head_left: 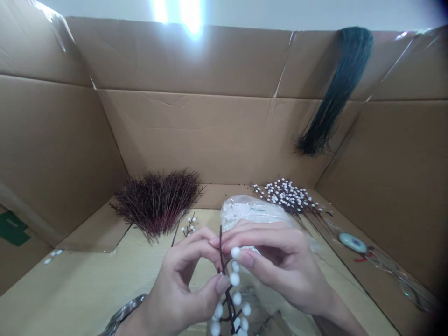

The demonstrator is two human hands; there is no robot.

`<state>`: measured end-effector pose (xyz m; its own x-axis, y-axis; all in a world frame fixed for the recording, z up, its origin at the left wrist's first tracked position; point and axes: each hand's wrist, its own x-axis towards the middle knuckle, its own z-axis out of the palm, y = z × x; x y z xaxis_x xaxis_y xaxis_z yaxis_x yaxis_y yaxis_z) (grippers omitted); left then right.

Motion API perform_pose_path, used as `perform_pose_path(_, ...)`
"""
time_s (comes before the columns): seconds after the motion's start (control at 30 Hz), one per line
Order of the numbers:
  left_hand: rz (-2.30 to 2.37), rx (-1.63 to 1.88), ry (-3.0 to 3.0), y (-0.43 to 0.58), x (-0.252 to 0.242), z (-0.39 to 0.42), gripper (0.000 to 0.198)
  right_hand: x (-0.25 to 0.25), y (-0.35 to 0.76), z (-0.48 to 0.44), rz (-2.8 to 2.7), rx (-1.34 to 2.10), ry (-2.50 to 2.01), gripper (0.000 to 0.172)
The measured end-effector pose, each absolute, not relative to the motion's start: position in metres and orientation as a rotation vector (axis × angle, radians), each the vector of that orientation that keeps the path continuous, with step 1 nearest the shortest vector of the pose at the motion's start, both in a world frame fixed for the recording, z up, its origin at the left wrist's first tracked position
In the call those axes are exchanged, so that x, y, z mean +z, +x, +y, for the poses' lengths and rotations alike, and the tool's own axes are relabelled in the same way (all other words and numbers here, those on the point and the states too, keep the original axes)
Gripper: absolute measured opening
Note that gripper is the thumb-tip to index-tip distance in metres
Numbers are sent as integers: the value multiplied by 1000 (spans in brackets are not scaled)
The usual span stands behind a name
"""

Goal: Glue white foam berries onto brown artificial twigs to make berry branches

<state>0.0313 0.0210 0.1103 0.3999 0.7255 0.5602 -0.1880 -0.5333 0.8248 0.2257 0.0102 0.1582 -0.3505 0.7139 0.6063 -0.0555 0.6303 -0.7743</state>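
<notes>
My left hand pinches a dark brown artificial twig between thumb and fingers in the lower middle of the view. Several white berries sit on its side shoots. At the top of these, a white berry is gripped by the thumb and fingers of my right hand, close to the stem. The stem's bare tip sticks up between both hands. Behind my hands lies a clear plastic bag of white berries, partly covered by my right hand. A small twig with white berries lies behind my left hand.
Brown bare twigs are heaped at the back left, berry-covered twigs at the back right. Dark green strands hang over the cardboard wall. Eyeglasses and a turquoise oval object lie right. Loose white berries lie left.
</notes>
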Motion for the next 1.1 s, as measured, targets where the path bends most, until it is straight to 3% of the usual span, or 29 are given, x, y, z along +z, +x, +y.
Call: perform_pose_path(1.1, 425, 1235, 1752, 32, 113, 25, 10, 160, 222, 12, -1725, 888, -551, 16)
